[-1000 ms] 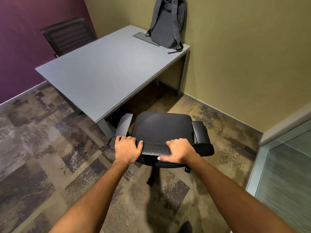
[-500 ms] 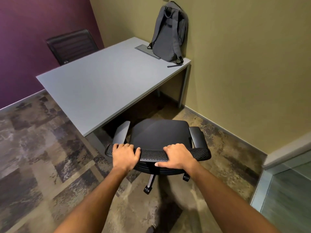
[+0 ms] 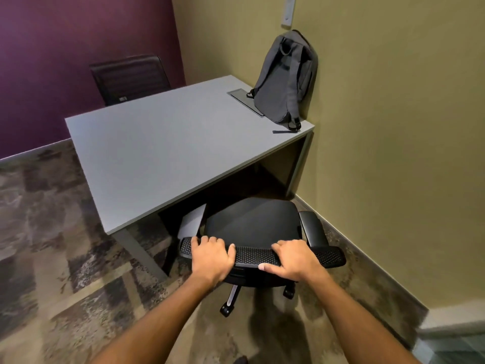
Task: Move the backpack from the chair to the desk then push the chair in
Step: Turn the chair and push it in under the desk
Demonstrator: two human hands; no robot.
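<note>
A grey backpack (image 3: 284, 80) stands upright at the far right corner of the grey desk (image 3: 162, 148), leaning on the olive wall. A black office chair (image 3: 253, 222) faces the desk's near edge, its seat front and left armrest partly under the desktop. Both hands grip the top of the mesh backrest: my left hand (image 3: 211, 258) near its left end, my right hand (image 3: 291, 258) right of centre. The chair's base is mostly hidden; one leg with a caster shows below.
A second black chair (image 3: 130, 78) stands behind the desk against the purple wall. A flat grey panel (image 3: 242, 99) lies on the desk beside the backpack. The olive wall runs close along the right. Patterned carpet lies to the left.
The chair has rolled forward toward the desk, its seat front and left armrest now going under the desktop. Both hands kept their grip on the backrest and moved with it.
</note>
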